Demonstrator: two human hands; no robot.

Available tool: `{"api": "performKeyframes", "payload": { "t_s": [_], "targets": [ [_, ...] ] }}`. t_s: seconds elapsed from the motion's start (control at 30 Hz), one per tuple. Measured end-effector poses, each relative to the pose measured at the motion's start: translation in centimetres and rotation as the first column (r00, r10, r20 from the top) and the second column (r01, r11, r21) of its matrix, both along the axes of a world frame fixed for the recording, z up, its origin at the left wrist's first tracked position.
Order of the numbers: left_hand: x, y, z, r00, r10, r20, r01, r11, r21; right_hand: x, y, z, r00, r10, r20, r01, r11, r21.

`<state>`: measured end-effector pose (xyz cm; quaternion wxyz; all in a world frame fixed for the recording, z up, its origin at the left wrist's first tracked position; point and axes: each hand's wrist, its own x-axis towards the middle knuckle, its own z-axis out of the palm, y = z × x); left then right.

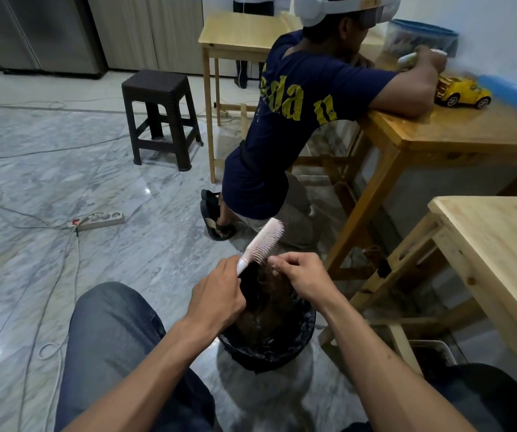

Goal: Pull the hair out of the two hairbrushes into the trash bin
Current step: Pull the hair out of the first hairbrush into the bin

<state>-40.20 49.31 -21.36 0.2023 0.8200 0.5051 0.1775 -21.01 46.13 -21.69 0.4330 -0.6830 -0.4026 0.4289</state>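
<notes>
Hairbrush (261,244), pink-white, one item in view: held tilted above the trash bin (294,347), head up and away from the wearer, bristles turned toward the right hand.

Trash bin, dark, lined with a black bag, on the marble floor between the wearer's knees. Contents: a brown-black mass of hair (266,304), piled high enough to reach the hands. Judged mostly already pulled free, though whether all of it comes from brushes cannot be told.

Left hand (219,291): fingers clenched round the brush handle, low on the stem.

Right hand (300,275): fingers (277,263) pinched together at the lower bristles, seemingly plucking strands; the strands themselves are too fine to make out.

Progress, as judged: this brush looks nearly clean, its upper bristles showing bare and pale; only the base appears to need work. The second hairbrush is not in view, so its state, cleaned or waiting, cannot be told.

Counter (484,244), pale wood, just right of the bin.

Further off: another person (297,120) in a navy shirt leaning on a second counter (438,132) that carries a yellow toy truck (459,92); a dark stool (160,116); a power strip (98,220) with cables on the floor.
</notes>
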Motion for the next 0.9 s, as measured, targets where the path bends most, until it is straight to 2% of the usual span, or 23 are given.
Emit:
{"api": "performKeyframes", "payload": {
  "t_s": [0.23, 0.3, 0.4, 0.47, 0.6, 0.73, 0.9],
  "targets": [
    [-0.4, 0.3, 0.0, 0.992, 0.107, -0.072, -0.099, 0.99, 0.099, 1.0, -0.2, -0.2, 0.982, -0.191, 0.01, 0.19, 0.979, 0.072],
    [-0.4, 0.3, 0.0, 0.992, 0.107, -0.072, -0.098, 0.989, 0.113, 1.0, -0.1, -0.5, 0.982, -0.171, 0.079, 0.17, 0.985, 0.022],
    [-0.3, 0.3, 0.1, 0.993, 0.098, -0.07, -0.088, 0.987, 0.136, 0.5, 0.2, -0.7, 0.982, -0.052, 0.182, 0.077, 0.988, -0.131],
    [-0.2, 0.3, 0.2, 0.994, 0.081, -0.067, -0.07, 0.985, 0.155, 0.3, 0.4, -0.3, 0.995, -0.047, 0.088, 0.06, 0.987, -0.149],
    [-0.5, 0.4, 0.5, 0.998, 0.043, -0.045, -0.032, 0.973, 0.227, 0.1, 1.0, 0.6, 0.988, -0.034, -0.149, 0.027, 0.998, -0.05],
    [-0.7, 0.6, 1.0, 0.999, 0.0, -0.038, 0.011, 0.959, 0.283, 0.2, 1.3, 1.0, 0.98, 0.033, -0.195, -0.031, 0.999, 0.014],
    [-1.1, 0.9, 1.1, 0.999, -0.019, -0.029, 0.027, 0.961, 0.275, 0.7, 1.2, 0.3, 0.974, -0.069, -0.215, 0.085, 0.994, 0.065]
  ]
}}
